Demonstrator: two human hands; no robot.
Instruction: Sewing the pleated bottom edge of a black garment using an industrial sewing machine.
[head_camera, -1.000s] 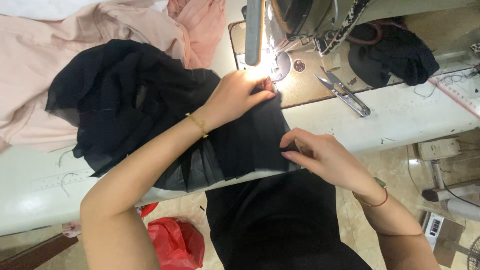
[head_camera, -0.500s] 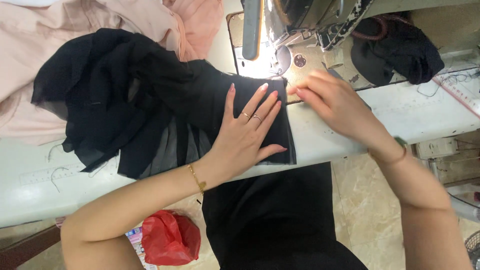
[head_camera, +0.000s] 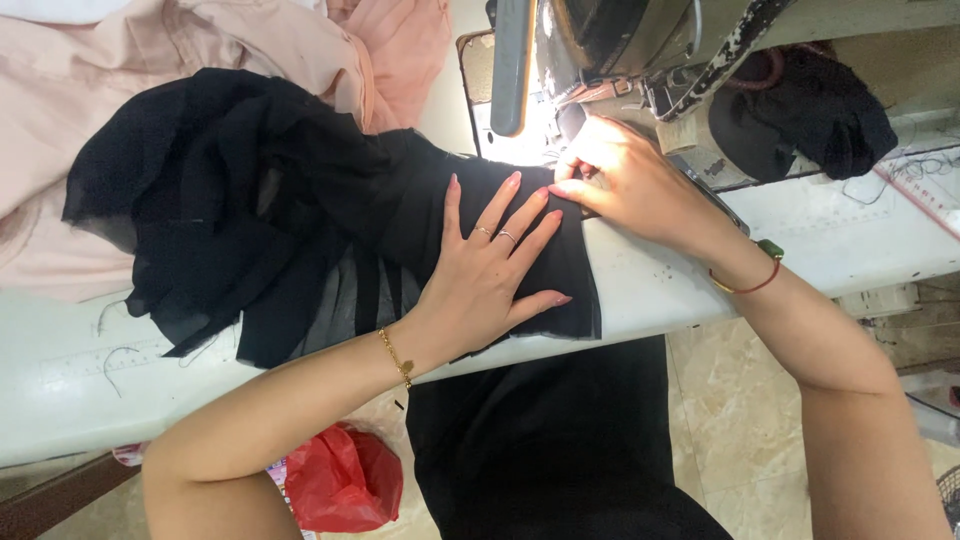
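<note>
The left hand (head_camera: 490, 275) is laid flat, palm down and fingers spread, on the black fabric (head_camera: 300, 230); nothing is clasped in its grip, the cloth only being pressed against the white table (head_camera: 660, 290). Rings are worn on two of its fingers and a thin gold bracelet (head_camera: 393, 357) at the wrist. Just beyond its fingertips the right hand (head_camera: 625, 185) is set at the far edge of the same fabric, fingers curled and drawn together close under the sewing machine (head_camera: 640, 50); its grip seems to be closed on the fabric's edge, though the pinch itself is hidden by the knuckles and cannot be told for certain. A red cord bracelet (head_camera: 750, 285) is seen on that wrist. The fabric is spread from under the right hand, beneath the left palm, and out to the left of it, where it is bunched in loose, sheer folds with a frayed edge. Farther left and above that heap, pink cloth (head_camera: 150, 90) is piled on the table. To the right of the right hand, past the machine, a dark bundle (head_camera: 820, 110) is lying. Below the left forearm, under the table's near edge, a red plastic bag (head_camera: 340, 480) is seen on the floor
</note>
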